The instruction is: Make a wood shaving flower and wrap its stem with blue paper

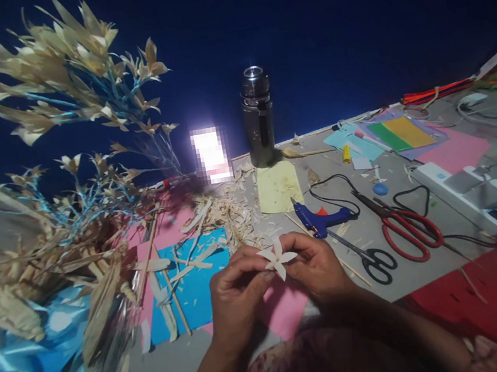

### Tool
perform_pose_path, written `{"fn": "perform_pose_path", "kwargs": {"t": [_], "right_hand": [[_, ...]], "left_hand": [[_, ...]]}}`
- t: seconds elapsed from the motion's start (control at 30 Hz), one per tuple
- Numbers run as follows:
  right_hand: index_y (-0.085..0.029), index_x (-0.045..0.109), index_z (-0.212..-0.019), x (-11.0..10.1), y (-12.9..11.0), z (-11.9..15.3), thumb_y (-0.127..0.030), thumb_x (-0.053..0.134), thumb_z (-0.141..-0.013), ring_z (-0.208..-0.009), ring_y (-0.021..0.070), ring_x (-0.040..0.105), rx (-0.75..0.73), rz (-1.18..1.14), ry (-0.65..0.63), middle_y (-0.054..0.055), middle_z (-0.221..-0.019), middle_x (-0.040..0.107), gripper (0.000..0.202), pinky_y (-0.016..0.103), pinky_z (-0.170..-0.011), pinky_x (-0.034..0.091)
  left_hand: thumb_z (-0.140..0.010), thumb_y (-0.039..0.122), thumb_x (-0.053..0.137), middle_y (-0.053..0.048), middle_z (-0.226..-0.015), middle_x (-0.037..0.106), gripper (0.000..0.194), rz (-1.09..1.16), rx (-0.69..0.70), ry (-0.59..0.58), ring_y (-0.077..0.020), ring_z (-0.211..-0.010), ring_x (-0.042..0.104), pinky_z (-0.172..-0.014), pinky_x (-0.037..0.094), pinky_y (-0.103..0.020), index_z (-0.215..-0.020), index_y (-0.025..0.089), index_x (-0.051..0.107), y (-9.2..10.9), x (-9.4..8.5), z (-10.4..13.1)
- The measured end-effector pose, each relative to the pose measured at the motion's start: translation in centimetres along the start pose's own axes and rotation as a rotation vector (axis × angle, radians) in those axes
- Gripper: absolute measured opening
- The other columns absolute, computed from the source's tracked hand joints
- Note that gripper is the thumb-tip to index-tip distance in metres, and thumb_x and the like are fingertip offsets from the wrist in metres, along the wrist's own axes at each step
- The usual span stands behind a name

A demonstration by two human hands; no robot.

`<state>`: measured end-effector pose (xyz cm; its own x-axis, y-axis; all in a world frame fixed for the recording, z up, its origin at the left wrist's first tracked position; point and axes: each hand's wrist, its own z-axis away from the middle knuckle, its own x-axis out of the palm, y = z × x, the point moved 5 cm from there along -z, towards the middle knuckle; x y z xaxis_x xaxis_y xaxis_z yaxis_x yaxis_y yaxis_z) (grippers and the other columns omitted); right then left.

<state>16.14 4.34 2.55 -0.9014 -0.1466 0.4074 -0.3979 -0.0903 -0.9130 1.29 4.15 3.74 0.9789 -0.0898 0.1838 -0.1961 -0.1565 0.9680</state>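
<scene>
A small cream-white flower (pixel 278 258) with several pointed petals is held up over the front of the table. My left hand (pixel 240 282) pinches it from the left side, fingers bent toward the petals. On the other side my right hand (pixel 314 264) grips it with thumb and fingertips. Beneath the hands lies a pink sheet (pixel 283 313). Just beyond my right hand is a blue glue gun (pixel 325 217), lying on its side. Dark-handled scissors (pixel 379 266) and larger red-handled scissors (pixel 412 235) lie to the right.
A dark flask (pixel 259 120) stands at the back behind a yellow sheet (pixel 278 187). Dried husks (pixel 102 280) and blue-stemmed flowers (pixel 83 80) fill the left. A blue sheet (pixel 201 302) carries strips. At right are a power strip (pixel 464 194), cables and coloured papers (pixel 399 134).
</scene>
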Motion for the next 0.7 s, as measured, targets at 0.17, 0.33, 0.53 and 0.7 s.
{"fn": "perform_pose_path", "kwargs": {"t": [0.17, 0.33, 0.53, 0.7], "right_hand": [[-0.018, 0.066, -0.085, 0.0, 0.6, 0.0, -0.035, 0.087, -0.076, -0.059, 0.0095, 0.052, 0.022, -0.053, 0.013, -0.002, -0.071, 0.063, 0.029, 0.02, -0.057, 0.042], [-0.019, 0.066, -0.085, 0.1, 0.6, 0.1, -0.039, 0.083, -0.082, -0.058, 0.0097, 0.051, 0.005, -0.074, 0.013, -0.002, -0.067, 0.062, 0.026, 0.02, -0.057, 0.041], [-0.018, 0.068, -0.079, 0.1, 0.4, -0.1, -0.039, 0.087, -0.076, -0.061, 0.0104, 0.05, -0.012, -0.084, 0.024, -0.003, -0.067, 0.059, 0.028, 0.021, -0.059, 0.041], [-0.018, 0.068, -0.075, 0.2, 0.3, 0.0, -0.039, 0.082, -0.079, -0.064, 0.0129, 0.055, -0.005, 0.013, 0.04, 0.0, -0.069, 0.062, 0.025, 0.024, -0.062, 0.046]], "left_hand": [[-0.078, 0.01, 0.08, -0.002, -0.085, 0.071, 0.019, -0.115, 0.122, 0.037, -0.0169, -0.08, 0.066, -0.071, 0.052, -0.027, -0.081, 0.028, 0.083, 0.5, 0.1, 0.0], [-0.078, 0.005, 0.078, -0.001, -0.084, 0.072, 0.025, -0.271, 0.252, 0.051, -0.0152, -0.079, 0.066, -0.069, 0.051, -0.025, -0.084, 0.029, 0.083, 1.9, 0.2, 0.2], [-0.082, 0.015, 0.078, -0.003, -0.088, 0.068, 0.011, -0.156, 0.062, 0.017, -0.0178, -0.085, 0.064, -0.075, 0.051, -0.029, -0.084, 0.026, 0.081, 0.9, 0.1, 0.2], [-0.079, 0.02, 0.083, -0.002, -0.083, 0.065, 0.004, -0.048, -0.047, 0.08, -0.0168, -0.079, 0.061, -0.071, 0.049, -0.027, -0.078, 0.021, 0.078, 0.4, 0.3, 0.3]]}}
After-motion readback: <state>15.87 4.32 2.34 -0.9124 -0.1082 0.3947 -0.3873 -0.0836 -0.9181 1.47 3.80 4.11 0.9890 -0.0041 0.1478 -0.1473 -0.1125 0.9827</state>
